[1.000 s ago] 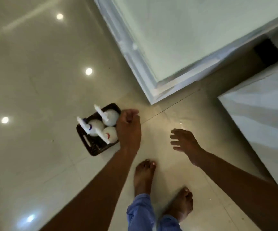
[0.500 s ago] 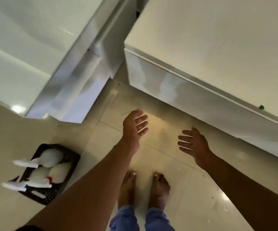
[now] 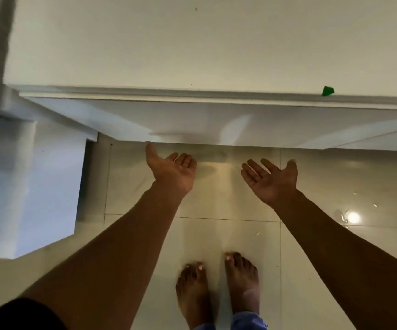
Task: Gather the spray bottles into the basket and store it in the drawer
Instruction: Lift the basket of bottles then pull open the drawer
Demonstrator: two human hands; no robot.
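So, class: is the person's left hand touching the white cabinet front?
Cannot tell. In the head view the left hand is palm-up, its thumb tip meeting the lower edge of the white cabinet front; contact or overlap is unclear.

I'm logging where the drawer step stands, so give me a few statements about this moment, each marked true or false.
1. Both hands are empty and open, palms turned up. True: the left hand and the right hand hold nothing.
2. The basket of spray bottles is in the left hand. False: no basket or bottle is in view.
3. The white cabinet front below the countertop is shut. True: no drawer stands open.
4. The right hand's fingers grip the cabinet's edge. False: the hand is apart from the cabinet, over the tiled floor.
5. A small green object sits at the countertop's front edge, to the right. True.
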